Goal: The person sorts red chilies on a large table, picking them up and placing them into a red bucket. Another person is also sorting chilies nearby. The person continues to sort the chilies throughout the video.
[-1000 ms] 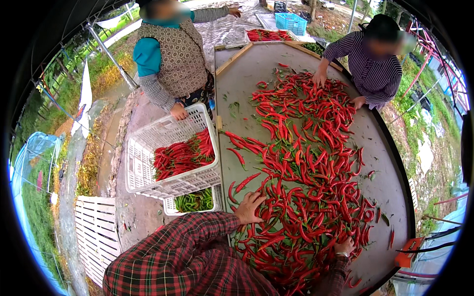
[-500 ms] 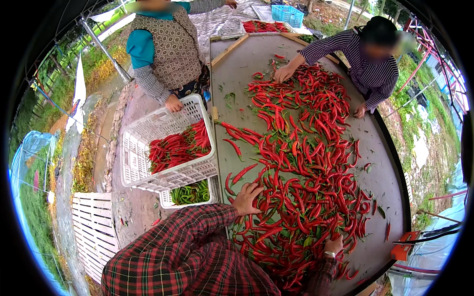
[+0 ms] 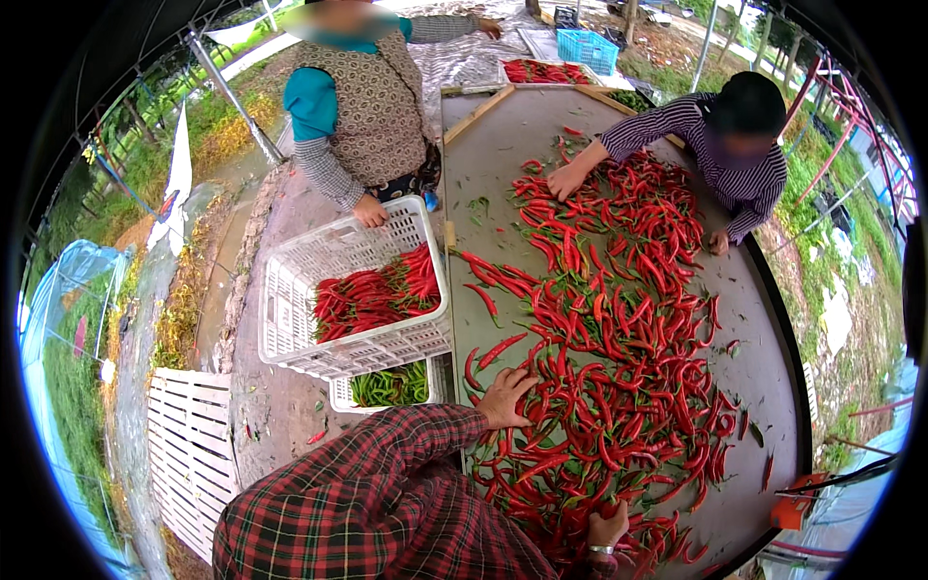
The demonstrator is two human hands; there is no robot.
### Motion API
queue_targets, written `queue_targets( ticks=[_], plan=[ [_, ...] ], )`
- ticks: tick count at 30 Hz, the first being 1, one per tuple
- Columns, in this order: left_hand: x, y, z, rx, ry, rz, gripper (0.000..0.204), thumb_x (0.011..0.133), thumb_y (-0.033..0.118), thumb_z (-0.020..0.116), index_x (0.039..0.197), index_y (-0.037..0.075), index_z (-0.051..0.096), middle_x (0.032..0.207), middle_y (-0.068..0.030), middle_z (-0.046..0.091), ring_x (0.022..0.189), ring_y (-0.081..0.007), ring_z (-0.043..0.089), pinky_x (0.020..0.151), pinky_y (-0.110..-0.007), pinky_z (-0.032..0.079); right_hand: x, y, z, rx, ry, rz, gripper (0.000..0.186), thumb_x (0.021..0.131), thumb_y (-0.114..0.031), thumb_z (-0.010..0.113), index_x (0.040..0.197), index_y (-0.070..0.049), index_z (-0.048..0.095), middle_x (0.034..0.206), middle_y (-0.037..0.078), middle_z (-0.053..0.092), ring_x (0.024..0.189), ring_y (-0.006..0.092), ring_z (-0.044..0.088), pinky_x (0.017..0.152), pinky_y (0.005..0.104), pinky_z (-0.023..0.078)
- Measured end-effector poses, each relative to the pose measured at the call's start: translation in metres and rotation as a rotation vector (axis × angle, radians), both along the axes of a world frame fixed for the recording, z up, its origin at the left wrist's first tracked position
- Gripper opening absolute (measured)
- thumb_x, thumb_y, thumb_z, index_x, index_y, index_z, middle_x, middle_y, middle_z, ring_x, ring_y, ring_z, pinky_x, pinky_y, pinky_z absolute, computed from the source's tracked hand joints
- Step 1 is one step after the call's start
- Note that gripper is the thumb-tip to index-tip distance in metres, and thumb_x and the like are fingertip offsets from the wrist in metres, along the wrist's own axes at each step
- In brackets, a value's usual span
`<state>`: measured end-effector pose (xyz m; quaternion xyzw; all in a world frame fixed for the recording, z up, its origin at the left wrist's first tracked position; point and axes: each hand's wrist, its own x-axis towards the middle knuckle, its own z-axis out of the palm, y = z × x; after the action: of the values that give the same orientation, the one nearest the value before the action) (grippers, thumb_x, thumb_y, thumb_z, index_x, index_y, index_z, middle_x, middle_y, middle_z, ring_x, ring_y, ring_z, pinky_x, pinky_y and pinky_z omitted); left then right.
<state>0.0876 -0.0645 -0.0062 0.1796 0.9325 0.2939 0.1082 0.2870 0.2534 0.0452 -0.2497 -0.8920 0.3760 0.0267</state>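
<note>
Long, glossy red chili peppers [image 3: 667, 387] with green stems lie across the grey tabletop [image 3: 764, 387], centre to lower centre of the frame. The left hand [image 3: 507, 398] touches their left edge, fingers loosely spread; the right hand [image 3: 609, 527], lower centre, reaches among them, fingers partly hidden, pinching or not I cannot tell

Lots of long, thin red peppers [image 3: 619, 324] lie in a big messy heap on the grey table [image 3: 764, 358]. They are shiny, with green stems, and point every way. A few lie alone near the table's edges.
</note>
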Motion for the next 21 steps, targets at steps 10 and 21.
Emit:
queue_targets(
  ticks=[10,21],
  plan=[
    [0.000,0.001,0.003,-0.014,-0.027,0.011,0.098,0.066,0.048,0.079,0.144,0.022,0.027,0.146,-0.0131,0.022,0.135,-0.0394,0.017,0.109,-0.056,0.031,-0.009,-0.005,-0.018,0.099,-0.056,0.131,0.038,0.054,-0.007,0.068,0.089,-0.001,0.052,0.080,0.018,0.056,0.077,0.0412,0.055,0.070,0.0464,0.046],
    [-0.006,-0.002,-0.040,0.115,0.256,-0.001,0.101,0.055,0.042,0.083,0.141,0.019,0.035,0.142,-0.0181,0.035,0.130,-0.0427,0.031,0.107,-0.055,0.028,-0.011,-0.020,-0.039,0.252,0.154,0.086,0.047,0.063,-0.019,0.075,0.103,-0.004,0.055,0.097,0.020,0.058,0.089,0.0427,0.056,0.073,0.0492,0.048]
  ],
)
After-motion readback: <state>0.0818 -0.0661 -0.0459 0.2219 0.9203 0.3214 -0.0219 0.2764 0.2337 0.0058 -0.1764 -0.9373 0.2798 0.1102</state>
